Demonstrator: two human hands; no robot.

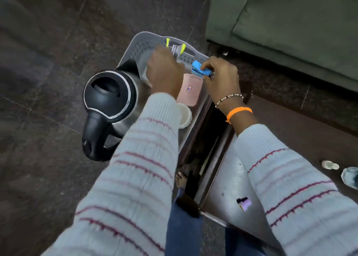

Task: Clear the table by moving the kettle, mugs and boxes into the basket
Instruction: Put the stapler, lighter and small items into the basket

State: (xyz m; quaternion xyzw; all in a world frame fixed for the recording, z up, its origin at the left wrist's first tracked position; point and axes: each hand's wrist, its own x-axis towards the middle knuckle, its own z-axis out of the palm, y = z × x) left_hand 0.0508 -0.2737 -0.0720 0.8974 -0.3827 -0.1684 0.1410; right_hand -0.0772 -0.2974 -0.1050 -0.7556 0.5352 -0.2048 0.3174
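Note:
A grey perforated basket [143, 42] stands on the floor beside the table. A black-and-steel kettle [108, 100] stands upright in its left part. A pink box [190, 90] and a white mug [185, 115] lie inside near the right wall. My left hand [164, 71] reaches deep into the basket over a clear container with yellow clips [175, 47]; whether the fingers hold it I cannot tell. My right hand [220, 75] is shut on a blue box [200, 68] held just above the basket's far right corner.
The dark wooden table [290, 124] runs along the right, with a purple item [245, 203] and a glass dish [349, 177] at its right edge. A green sofa [290, 23] fills the far right. Dark tiled floor lies to the left.

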